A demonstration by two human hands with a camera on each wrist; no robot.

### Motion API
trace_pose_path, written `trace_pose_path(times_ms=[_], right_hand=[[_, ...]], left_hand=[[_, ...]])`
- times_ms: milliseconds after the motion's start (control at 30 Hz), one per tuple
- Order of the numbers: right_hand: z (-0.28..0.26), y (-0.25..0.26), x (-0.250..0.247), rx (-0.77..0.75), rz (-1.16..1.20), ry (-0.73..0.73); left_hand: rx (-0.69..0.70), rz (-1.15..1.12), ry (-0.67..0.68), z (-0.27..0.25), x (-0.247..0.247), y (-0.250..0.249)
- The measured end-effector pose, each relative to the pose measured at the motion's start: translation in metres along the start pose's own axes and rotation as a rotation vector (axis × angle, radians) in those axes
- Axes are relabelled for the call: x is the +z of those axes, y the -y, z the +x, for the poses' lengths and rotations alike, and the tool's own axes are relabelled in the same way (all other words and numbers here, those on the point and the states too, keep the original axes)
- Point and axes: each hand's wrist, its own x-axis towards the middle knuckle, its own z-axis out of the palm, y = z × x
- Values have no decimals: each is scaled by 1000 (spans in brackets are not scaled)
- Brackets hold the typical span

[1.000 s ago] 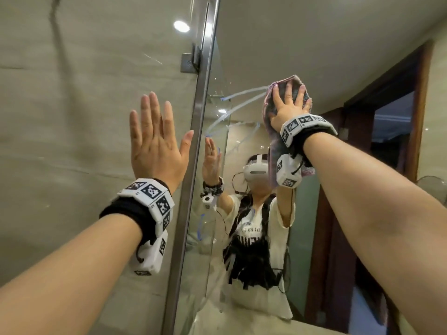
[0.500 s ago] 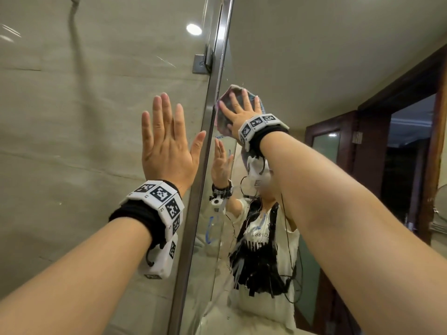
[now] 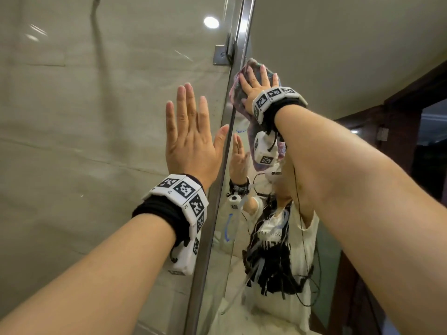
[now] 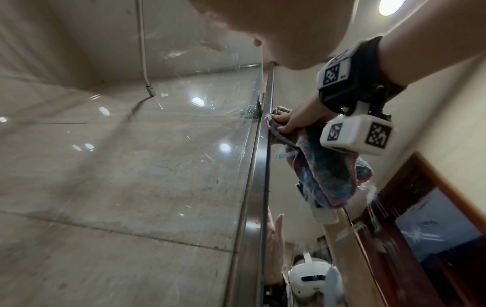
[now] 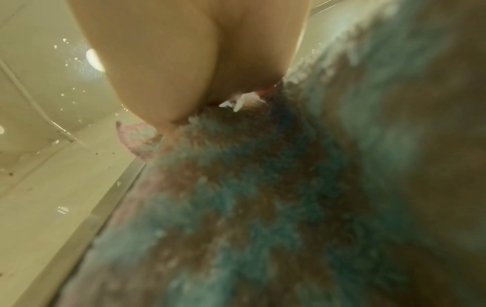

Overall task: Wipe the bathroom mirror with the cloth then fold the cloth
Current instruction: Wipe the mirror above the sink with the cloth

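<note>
A mottled blue-pink cloth [image 3: 235, 95] lies against the mirror [image 3: 338, 56], high up beside its left metal frame [image 3: 217, 180]. My right hand [image 3: 256, 85] presses it flat to the glass with fingers spread, and the rest of the cloth [image 4: 323, 174] hangs below the wrist. In the right wrist view the cloth [image 5: 236, 197] fills most of the picture under the palm [image 5: 170, 62]. My left hand [image 3: 191, 141] rests flat on the beige wall [image 3: 84, 141] just left of the frame, fingers straight, holding nothing.
A metal bracket [image 3: 221, 55] is fixed at the frame above my left hand. The mirror reflects the person and a dark wooden door frame [image 3: 399, 131] at the right. A thin pipe [image 4: 143, 52] runs down the wall at the upper left.
My right hand has swept the cloth leftward across the mirror to its left frame. The left hand has stayed flat on the wall.
</note>
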Motion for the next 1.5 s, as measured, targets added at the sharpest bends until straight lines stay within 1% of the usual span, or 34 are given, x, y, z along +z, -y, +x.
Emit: trace_pose_path(times_ms=[167,267,333,467,567,667,767,833,967,1000,1033,1133,1167,1200,1333,1500], right_hand=[[0,-3,1,-24,-2,-23],[-3,-16,6,-48,-35,-63],[-8,-28,7,-25,-40,-65],[-29,-56,7,112,46,-74],[-54,-79,14,317,158,-119],[-83,-88,27,468,219,-161],[-103,-82,42,549,209,-185],[-111,-71,50,560,203,-180],[-112,-54,55,543,214,-162],[-110,-49,53,516,206,-142],[-107,-44,49,456,194,-116],[-87,-23,37,160,126,-28],[-78,-14,34,85,94,-10],[-69,-5,31,43,67,4],[-57,23,34,-30,-5,43],[-78,33,51,-96,-59,32]], left_hand=[[-6,29,-3,0,0,0],[-9,65,15,0,-1,0],[-11,85,13,0,-1,0],[-7,83,10,-1,1,0],[7,54,13,-2,1,0],[20,-3,20,-3,0,0],[5,-32,2,-4,2,0],[1,-58,-1,-6,3,0],[4,-67,-19,-8,6,-1],[6,-61,-27,-8,6,0],[7,-56,-33,-8,7,0],[10,-6,-53,-8,11,1],[8,35,-57,-8,12,1],[9,74,-58,-8,13,1],[28,124,-51,-9,16,2],[35,120,-50,-11,17,2]])
